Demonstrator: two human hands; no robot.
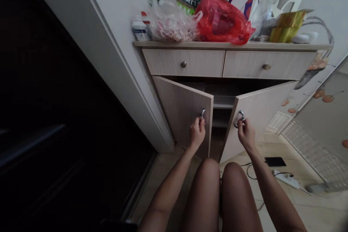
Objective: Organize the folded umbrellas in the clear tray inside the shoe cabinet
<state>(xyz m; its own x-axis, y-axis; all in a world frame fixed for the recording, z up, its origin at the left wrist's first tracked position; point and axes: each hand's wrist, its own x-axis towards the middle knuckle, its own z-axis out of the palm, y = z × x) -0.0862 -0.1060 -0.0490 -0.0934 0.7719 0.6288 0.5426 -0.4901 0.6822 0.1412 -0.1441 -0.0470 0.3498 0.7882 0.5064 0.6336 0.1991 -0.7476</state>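
Two pale wood-grain cabinet doors stand partly open in front of me. My left hand (197, 132) is closed round the metal handle (202, 112) of the left cabinet door (185, 105). On the other side, my right hand (247, 134) grips the curved metal handle (241, 115) of the right cabinet door (263, 110). Between the doors a shelf (223, 106) shows inside the dim cabinet; most of the interior is hidden. Above the doors are two shut drawers, a left drawer (163, 61) and a right drawer (288, 64), each with a round knob.
On the cabinet top (174, 44) lie a red plastic bag (223, 18), a clear plastic bag (168, 21), a white bottle (140, 30) and a yellow package (286, 25). A phone (275, 161) and a white power strip (286, 178) with cables lie on the floor at right. A dark doorway (67, 116) is at left.
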